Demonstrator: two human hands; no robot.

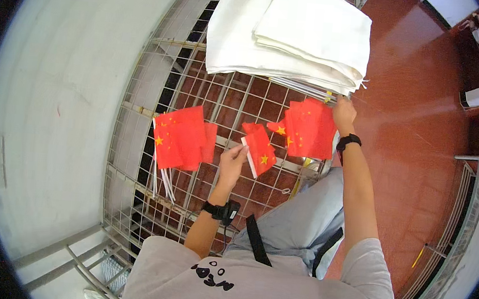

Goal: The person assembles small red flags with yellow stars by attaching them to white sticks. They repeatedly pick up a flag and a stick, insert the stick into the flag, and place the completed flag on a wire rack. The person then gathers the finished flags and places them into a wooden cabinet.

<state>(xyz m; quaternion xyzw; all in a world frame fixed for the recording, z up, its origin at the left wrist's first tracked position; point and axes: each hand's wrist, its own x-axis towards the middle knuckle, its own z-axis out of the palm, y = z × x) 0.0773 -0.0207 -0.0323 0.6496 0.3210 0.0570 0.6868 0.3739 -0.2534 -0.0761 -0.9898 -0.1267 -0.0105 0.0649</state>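
Observation:
My left hand [232, 163] pinches a small red flag [261, 151] with yellow stars by its white edge sleeve, above the wire mesh. My right hand [344, 114] reaches to the right ends of several thin white sticks [302, 87] and closes its fingertips on a stick there. Those sticks lie along the near edge of a folded white cloth [318, 31]. Between my hands, close to the right wrist, rests a fanned stack of red flags [311, 128]. Left of my left hand lies a pile of red flags [179, 138] with white sticks extending from its lower side.
A metal wire-mesh surface [221, 99] bears the flags and cloth. A pale wall [68, 89] rises on the left. Reddish-brown floor [406, 135] stretches to the right, with a metal rack [462, 203] and shelves beyond. My bent leg [303, 206] is close to the mesh.

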